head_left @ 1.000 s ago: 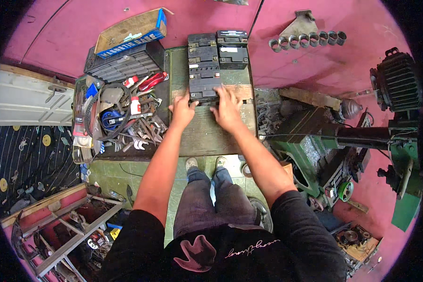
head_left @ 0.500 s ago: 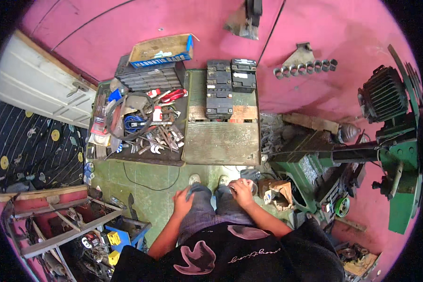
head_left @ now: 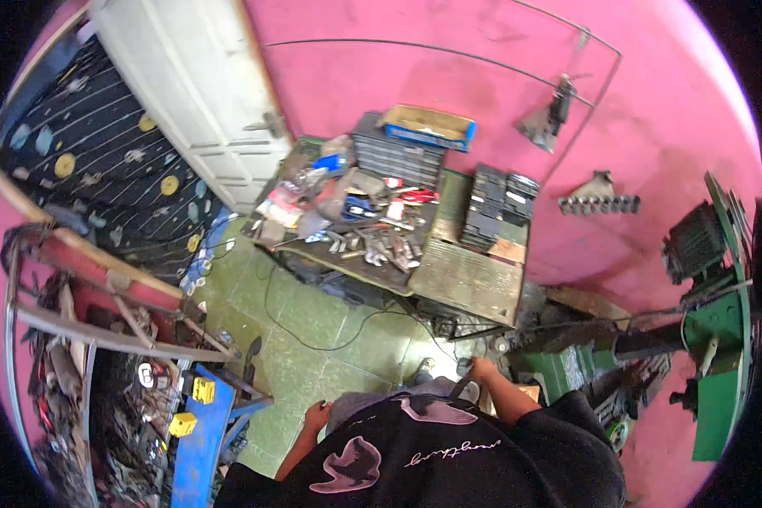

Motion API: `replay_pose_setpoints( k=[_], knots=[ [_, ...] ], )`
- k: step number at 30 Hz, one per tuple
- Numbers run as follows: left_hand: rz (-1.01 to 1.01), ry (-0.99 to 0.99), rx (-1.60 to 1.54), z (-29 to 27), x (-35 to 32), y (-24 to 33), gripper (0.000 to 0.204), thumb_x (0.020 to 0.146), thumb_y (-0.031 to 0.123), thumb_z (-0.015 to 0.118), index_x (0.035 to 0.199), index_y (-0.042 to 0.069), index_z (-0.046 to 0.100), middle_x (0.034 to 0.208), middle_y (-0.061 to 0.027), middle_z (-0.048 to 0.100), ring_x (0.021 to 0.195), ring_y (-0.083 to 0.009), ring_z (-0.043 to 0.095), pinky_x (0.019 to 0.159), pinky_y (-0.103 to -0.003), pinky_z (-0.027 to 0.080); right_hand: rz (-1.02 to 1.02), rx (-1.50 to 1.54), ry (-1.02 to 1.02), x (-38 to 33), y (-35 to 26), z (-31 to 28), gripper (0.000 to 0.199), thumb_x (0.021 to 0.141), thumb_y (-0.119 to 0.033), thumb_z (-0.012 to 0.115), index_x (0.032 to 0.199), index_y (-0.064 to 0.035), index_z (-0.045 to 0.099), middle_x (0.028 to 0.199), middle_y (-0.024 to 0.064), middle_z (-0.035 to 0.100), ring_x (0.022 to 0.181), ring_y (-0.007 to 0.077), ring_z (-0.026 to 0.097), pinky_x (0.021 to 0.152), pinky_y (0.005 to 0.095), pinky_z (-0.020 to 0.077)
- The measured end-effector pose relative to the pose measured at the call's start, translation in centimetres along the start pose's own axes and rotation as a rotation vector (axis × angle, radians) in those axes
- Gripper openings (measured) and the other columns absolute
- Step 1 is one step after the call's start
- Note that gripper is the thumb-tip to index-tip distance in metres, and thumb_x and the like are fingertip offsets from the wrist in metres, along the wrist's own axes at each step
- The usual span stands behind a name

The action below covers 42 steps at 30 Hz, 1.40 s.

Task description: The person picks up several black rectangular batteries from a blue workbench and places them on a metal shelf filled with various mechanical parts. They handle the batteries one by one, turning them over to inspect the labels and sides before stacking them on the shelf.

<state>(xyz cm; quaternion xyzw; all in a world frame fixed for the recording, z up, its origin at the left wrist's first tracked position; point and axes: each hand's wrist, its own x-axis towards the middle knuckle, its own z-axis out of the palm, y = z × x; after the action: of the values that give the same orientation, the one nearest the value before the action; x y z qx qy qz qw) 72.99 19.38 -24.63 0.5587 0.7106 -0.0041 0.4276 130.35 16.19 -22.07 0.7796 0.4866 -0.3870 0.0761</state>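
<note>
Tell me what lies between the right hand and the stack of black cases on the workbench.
In the head view, between the right hand and the stack of black cases lie the bench's bare metal plate, its front edge, then cables and shadowed floor below.

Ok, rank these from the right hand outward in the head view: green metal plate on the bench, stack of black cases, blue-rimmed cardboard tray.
From the right hand:
1. Green metal plate, at the bench's near edge.
2. Stack of black cases, behind the plate.
3. Blue-rimmed cardboard tray, far left, by the pink wall.

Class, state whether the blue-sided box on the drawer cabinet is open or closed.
Open: the blue-sided box has no lid, showing its brown inside, atop the drawer cabinet.
</note>
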Motion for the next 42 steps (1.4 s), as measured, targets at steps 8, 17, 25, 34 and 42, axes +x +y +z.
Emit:
replay_pose_setpoints(
  k=[8,17,25,34,42],
  knots=[
    [-0.245,0.143,-0.127,-0.1,-9.9,-20.2,0.064,0.094,0.056,0.064,0.132,0.005,0.070,0.130,-0.0257,0.068,0.125,-0.0404,0.064,0.110,-0.044,0.049,-0.163,-0.303,-0.139,3.3,-11.0,7.6,0.045,0.085,-0.047,0.079,0.123,-0.0242,0.073,0.132,0.0091,0.070,0.121,0.0319,0.068,0.101,0.0512,0.0534],
    [-0.640,0.446,-0.515,2.5,-22.4,-26.1,0.060,0.093,0.051,0.066,0.132,0.005,0.070,0.133,-0.0228,0.068,0.127,-0.0387,0.063,0.111,-0.042,0.048,-0.327,-0.436,-0.052,3.6,-34.5,8.5,0.042,0.084,-0.034,0.075,0.123,-0.0182,0.073,0.127,0.0170,0.071,0.118,0.0367,0.068,0.100,0.0491,0.0546],
    [-0.797,0.563,-0.832,6.6,-24.8,-22.3,0.061,0.095,0.048,0.065,0.133,0.000,0.067,0.126,-0.0256,0.070,0.122,-0.0378,0.066,0.106,-0.043,0.051,-0.736,-0.805,-0.250,3.4,-50.0,14.9,0.047,0.086,-0.037,0.069,0.127,-0.0157,0.072,0.134,0.0187,0.066,0.122,0.0393,0.064,0.103,0.0469,0.0534],
    [-0.956,0.624,-0.955,4.7,-24.5,-25.2,0.059,0.093,0.046,0.066,0.131,0.003,0.069,0.118,-0.0254,0.073,0.115,-0.0382,0.070,0.100,-0.044,0.054,-0.808,-0.983,-0.328,2.2,-65.8,24.9,0.043,0.083,-0.035,0.073,0.125,-0.0244,0.072,0.129,0.0115,0.071,0.120,0.0331,0.067,0.100,0.0456,0.0541],
    [-0.883,0.704,-0.788,-7.6,-15.7,-36.7,0.061,0.090,0.043,0.071,0.140,0.009,0.063,0.126,-0.0215,0.071,0.116,-0.0408,0.067,0.100,-0.051,0.053,-0.946,-1.064,-0.280,4.0,-81.8,34.3,0.047,0.083,-0.031,0.072,0.128,-0.0203,0.064,0.124,0.0137,0.072,0.116,0.0340,0.068,0.096,0.0511,0.0535]
  ],
)
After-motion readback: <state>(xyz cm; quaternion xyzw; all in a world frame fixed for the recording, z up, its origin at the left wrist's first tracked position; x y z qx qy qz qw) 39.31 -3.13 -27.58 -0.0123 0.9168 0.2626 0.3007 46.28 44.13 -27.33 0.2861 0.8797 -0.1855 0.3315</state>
